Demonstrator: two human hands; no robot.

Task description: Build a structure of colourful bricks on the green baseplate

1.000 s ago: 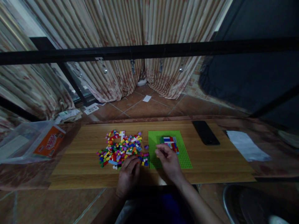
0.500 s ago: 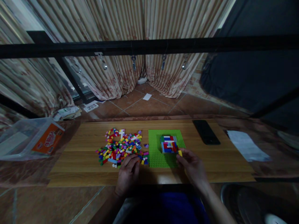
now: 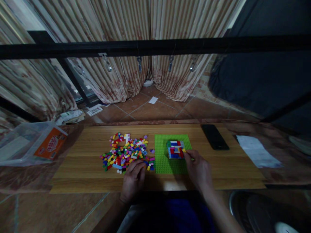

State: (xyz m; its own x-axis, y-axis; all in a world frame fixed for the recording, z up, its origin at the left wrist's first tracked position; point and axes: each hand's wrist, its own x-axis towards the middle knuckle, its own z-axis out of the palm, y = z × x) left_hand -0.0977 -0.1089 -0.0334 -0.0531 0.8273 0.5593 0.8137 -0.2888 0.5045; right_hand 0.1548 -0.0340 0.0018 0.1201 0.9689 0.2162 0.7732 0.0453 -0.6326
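Pinched in my right hand (image 3: 199, 166) is a small yellow brick (image 3: 184, 150), held at the right side of a multicoloured brick structure (image 3: 175, 152). That structure stands on a green studded baseplate (image 3: 161, 165). Whether the yellow brick touches it I cannot tell. My left hand (image 3: 133, 176) rests at the near edge of a heap of loose toy bricks (image 3: 128, 150), its fingers curled together. An orange bit shows by the left fingertips, but I cannot make out whether they hold it.
The wooden table (image 3: 82, 165) also bears a black phone (image 3: 215, 137) at right. Left of it stands a clear plastic box (image 3: 21, 145) with an orange label. A white paper (image 3: 259, 151) lies to the right. A dark rail (image 3: 155, 48) crosses before the curtains.
My right hand has moved slightly up and left, bringing the yellow brick against or close beside the structure's upper right side. My left hand has stayed in place.
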